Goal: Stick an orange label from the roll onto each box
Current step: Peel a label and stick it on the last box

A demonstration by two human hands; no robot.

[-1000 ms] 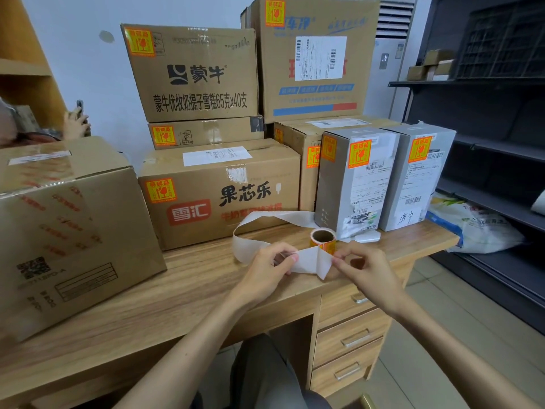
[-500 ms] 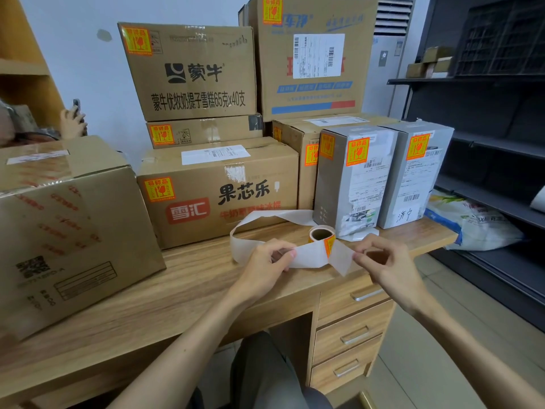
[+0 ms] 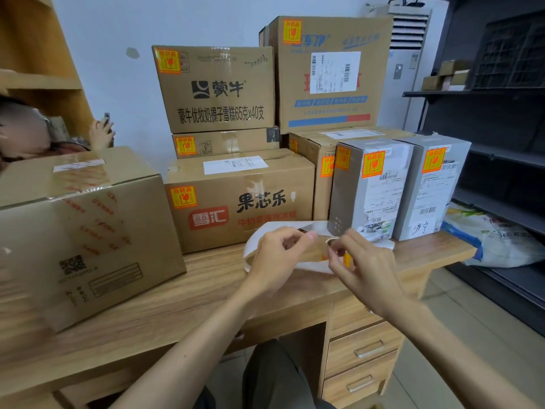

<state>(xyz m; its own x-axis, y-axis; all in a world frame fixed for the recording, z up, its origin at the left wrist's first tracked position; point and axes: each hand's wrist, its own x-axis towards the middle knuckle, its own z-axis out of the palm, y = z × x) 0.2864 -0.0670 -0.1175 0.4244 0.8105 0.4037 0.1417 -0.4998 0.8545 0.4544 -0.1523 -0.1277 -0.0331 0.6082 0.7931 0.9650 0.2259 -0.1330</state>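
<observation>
Label roll [image 3: 334, 242] backing strip [image 3: 312, 262] pinched in left hand [image 3: 278, 255] grip; right hand [image 3: 361, 262] grip pinching orange label [image 3: 348, 259].

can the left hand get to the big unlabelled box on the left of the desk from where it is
Probably yes. Nothing stands on the desk between the left hand and that box; its front face is bare. But the hand is pinching the backing strip.

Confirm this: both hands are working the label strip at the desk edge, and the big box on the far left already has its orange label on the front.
Not quite. In the head view, the big left box shows no orange label; the rest stands.
</observation>
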